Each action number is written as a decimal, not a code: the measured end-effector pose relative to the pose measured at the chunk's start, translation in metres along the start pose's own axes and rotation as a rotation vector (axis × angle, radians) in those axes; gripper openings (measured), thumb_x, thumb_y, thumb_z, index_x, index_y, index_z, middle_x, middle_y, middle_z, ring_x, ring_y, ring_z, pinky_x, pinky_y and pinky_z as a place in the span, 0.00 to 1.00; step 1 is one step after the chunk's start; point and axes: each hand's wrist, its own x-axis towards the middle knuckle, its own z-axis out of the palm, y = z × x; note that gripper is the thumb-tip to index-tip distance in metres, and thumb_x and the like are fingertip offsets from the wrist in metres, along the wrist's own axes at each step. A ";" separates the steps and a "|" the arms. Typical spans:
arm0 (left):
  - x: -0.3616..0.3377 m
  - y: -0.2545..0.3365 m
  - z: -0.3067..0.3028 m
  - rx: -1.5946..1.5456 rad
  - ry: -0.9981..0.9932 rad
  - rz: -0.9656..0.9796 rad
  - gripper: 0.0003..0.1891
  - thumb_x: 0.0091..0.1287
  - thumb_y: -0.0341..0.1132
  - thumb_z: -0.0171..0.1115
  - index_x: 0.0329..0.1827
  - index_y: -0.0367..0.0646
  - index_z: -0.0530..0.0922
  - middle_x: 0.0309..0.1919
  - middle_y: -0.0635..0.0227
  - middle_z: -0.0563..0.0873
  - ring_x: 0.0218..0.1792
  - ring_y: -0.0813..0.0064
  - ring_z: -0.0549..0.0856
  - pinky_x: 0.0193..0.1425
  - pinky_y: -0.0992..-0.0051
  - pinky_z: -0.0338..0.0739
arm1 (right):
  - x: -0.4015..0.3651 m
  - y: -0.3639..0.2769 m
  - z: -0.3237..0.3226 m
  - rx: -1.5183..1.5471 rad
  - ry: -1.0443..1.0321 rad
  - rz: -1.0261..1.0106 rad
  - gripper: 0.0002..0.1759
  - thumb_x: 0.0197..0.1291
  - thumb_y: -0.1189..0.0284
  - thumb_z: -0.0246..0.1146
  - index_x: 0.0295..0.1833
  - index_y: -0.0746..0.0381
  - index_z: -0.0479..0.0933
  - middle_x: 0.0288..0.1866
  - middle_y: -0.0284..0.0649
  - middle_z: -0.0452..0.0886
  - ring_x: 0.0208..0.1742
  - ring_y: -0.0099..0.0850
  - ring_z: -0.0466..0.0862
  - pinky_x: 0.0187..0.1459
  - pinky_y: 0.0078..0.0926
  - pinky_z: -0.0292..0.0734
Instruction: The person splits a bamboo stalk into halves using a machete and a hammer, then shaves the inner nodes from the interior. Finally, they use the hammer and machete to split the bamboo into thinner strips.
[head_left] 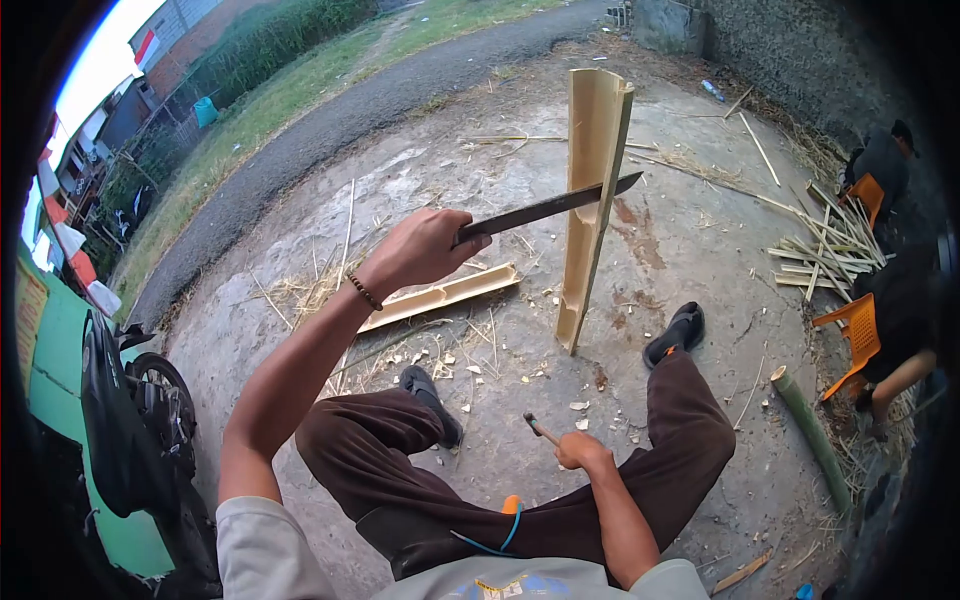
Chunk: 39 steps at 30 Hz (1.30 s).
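Note:
My left hand is closed on the near end of a machete, its long dark blade reaching right. The blade crosses the edge of a split bamboo half that stands upright on the ground, its hollow side facing left. Low over my lap, my right hand grips a hammer by its wooden handle, the small dark head pointing up and left. Another split bamboo half lies on the ground beneath my left forearm.
Wood chips litter the concrete between my feet. A whole green bamboo pole lies at the right, below a pile of bamboo strips. Two people sit near orange chairs there. A motorbike stands at the left.

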 end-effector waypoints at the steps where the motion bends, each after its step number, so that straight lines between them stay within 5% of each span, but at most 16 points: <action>1: 0.001 -0.004 0.006 -0.021 0.046 0.031 0.21 0.72 0.51 0.61 0.40 0.37 0.83 0.22 0.54 0.81 0.26 0.56 0.82 0.33 0.57 0.73 | -0.002 -0.001 -0.001 -0.005 -0.008 -0.002 0.20 0.65 0.64 0.57 0.54 0.67 0.83 0.54 0.54 0.84 0.56 0.49 0.84 0.58 0.44 0.79; 7: 0.001 0.018 0.040 -0.192 0.088 0.050 0.18 0.72 0.46 0.62 0.41 0.35 0.81 0.22 0.55 0.81 0.24 0.62 0.80 0.33 0.61 0.72 | -0.004 -0.004 0.003 0.036 -0.040 0.025 0.19 0.63 0.67 0.58 0.54 0.65 0.83 0.54 0.53 0.85 0.57 0.48 0.84 0.58 0.43 0.79; 9: 0.002 0.030 0.029 -0.156 0.054 -0.012 0.18 0.71 0.44 0.62 0.36 0.33 0.78 0.22 0.49 0.80 0.26 0.50 0.81 0.34 0.56 0.72 | -0.006 -0.006 0.003 0.043 -0.039 0.029 0.18 0.62 0.70 0.57 0.54 0.64 0.84 0.54 0.52 0.85 0.56 0.48 0.85 0.56 0.44 0.80; 13: 0.002 0.029 0.023 -0.144 -0.006 -0.048 0.19 0.70 0.45 0.63 0.38 0.33 0.79 0.22 0.49 0.80 0.27 0.52 0.81 0.35 0.57 0.72 | 0.002 -0.006 0.007 0.017 -0.031 0.006 0.18 0.62 0.71 0.57 0.53 0.64 0.84 0.53 0.52 0.85 0.55 0.48 0.85 0.55 0.43 0.81; 16: -0.007 0.020 0.030 -0.165 0.040 -0.035 0.21 0.71 0.50 0.63 0.42 0.35 0.80 0.20 0.60 0.77 0.24 0.65 0.76 0.34 0.61 0.71 | -0.001 0.001 0.002 -0.020 -0.004 -0.052 0.17 0.63 0.69 0.58 0.52 0.64 0.84 0.51 0.53 0.86 0.54 0.49 0.86 0.53 0.45 0.81; 19: -0.020 0.012 0.028 -0.311 -0.019 0.022 0.24 0.67 0.49 0.69 0.51 0.35 0.78 0.23 0.65 0.79 0.25 0.75 0.78 0.31 0.68 0.73 | -0.015 0.015 -0.016 0.037 0.112 -0.173 0.17 0.68 0.65 0.58 0.47 0.68 0.83 0.40 0.53 0.87 0.42 0.45 0.89 0.44 0.43 0.82; 21: -0.035 0.005 0.025 -0.596 -0.169 0.066 0.24 0.70 0.48 0.67 0.57 0.37 0.74 0.26 0.69 0.79 0.24 0.80 0.81 0.28 0.74 0.77 | -0.062 0.008 -0.056 0.506 0.116 -0.181 0.19 0.72 0.61 0.58 0.40 0.69 0.77 0.29 0.46 0.83 0.29 0.36 0.87 0.33 0.38 0.81; 22: -0.047 0.011 0.021 -0.761 -0.238 0.075 0.24 0.71 0.48 0.66 0.59 0.38 0.73 0.27 0.71 0.79 0.24 0.81 0.82 0.28 0.75 0.78 | -0.085 0.008 -0.075 0.596 0.180 -0.243 0.20 0.73 0.60 0.58 0.37 0.68 0.72 0.24 0.37 0.77 0.22 0.26 0.81 0.27 0.31 0.79; 24: -0.058 0.012 0.030 -0.918 -0.310 0.015 0.22 0.74 0.46 0.62 0.61 0.41 0.70 0.28 0.72 0.77 0.22 0.83 0.80 0.26 0.77 0.78 | -0.140 0.002 -0.122 0.636 0.346 -0.270 0.20 0.73 0.60 0.58 0.37 0.67 0.74 0.23 0.34 0.76 0.21 0.22 0.80 0.26 0.27 0.77; 30: -0.068 0.029 0.061 -0.923 -0.080 -0.014 0.21 0.75 0.47 0.59 0.59 0.41 0.68 0.28 0.70 0.76 0.23 0.82 0.77 0.25 0.76 0.74 | -0.303 -0.082 -0.247 0.561 1.210 -0.428 0.18 0.77 0.61 0.56 0.52 0.67 0.75 0.24 0.30 0.70 0.19 0.17 0.73 0.22 0.19 0.70; 32: -0.072 0.037 0.062 -0.859 -0.067 -0.060 0.23 0.74 0.49 0.59 0.56 0.39 0.68 0.32 0.54 0.83 0.29 0.68 0.86 0.29 0.68 0.79 | -0.328 -0.103 -0.269 0.599 1.333 -0.539 0.19 0.78 0.60 0.52 0.62 0.63 0.70 0.27 0.28 0.67 0.18 0.12 0.67 0.17 0.13 0.64; 33: -0.076 0.041 0.061 -0.849 -0.036 -0.031 0.23 0.74 0.50 0.58 0.54 0.37 0.66 0.35 0.45 0.85 0.34 0.52 0.87 0.37 0.59 0.79 | -0.331 -0.104 -0.281 0.565 1.393 -0.603 0.17 0.79 0.60 0.50 0.60 0.61 0.70 0.26 0.28 0.67 0.18 0.11 0.66 0.17 0.13 0.62; 36: -0.069 0.046 0.095 -0.740 0.146 0.035 0.22 0.76 0.49 0.57 0.55 0.37 0.65 0.35 0.54 0.82 0.30 0.65 0.84 0.34 0.66 0.79 | -0.296 -0.083 -0.296 0.431 1.556 -0.668 0.15 0.80 0.59 0.49 0.55 0.60 0.70 0.24 0.28 0.67 0.18 0.13 0.67 0.16 0.17 0.61; 37: -0.071 0.050 0.092 -0.743 0.127 0.026 0.22 0.76 0.48 0.56 0.56 0.36 0.64 0.37 0.47 0.83 0.39 0.56 0.86 0.45 0.61 0.79 | -0.273 -0.073 -0.290 0.277 1.569 -0.509 0.15 0.79 0.58 0.50 0.52 0.60 0.70 0.24 0.28 0.68 0.18 0.14 0.68 0.16 0.18 0.62; 38: -0.076 0.053 0.083 -0.751 0.128 0.030 0.22 0.76 0.48 0.56 0.56 0.36 0.64 0.37 0.47 0.83 0.39 0.56 0.86 0.45 0.61 0.79 | -0.245 -0.058 -0.281 0.125 1.570 -0.348 0.15 0.78 0.58 0.51 0.50 0.59 0.69 0.23 0.28 0.69 0.18 0.15 0.69 0.17 0.19 0.62; 39: -0.081 0.056 0.071 -0.778 0.051 -0.011 0.22 0.76 0.48 0.56 0.56 0.36 0.63 0.39 0.44 0.83 0.43 0.53 0.86 0.48 0.60 0.78 | -0.211 -0.023 -0.273 -0.057 1.370 -0.255 0.16 0.77 0.57 0.53 0.49 0.59 0.69 0.23 0.28 0.69 0.18 0.17 0.70 0.17 0.20 0.63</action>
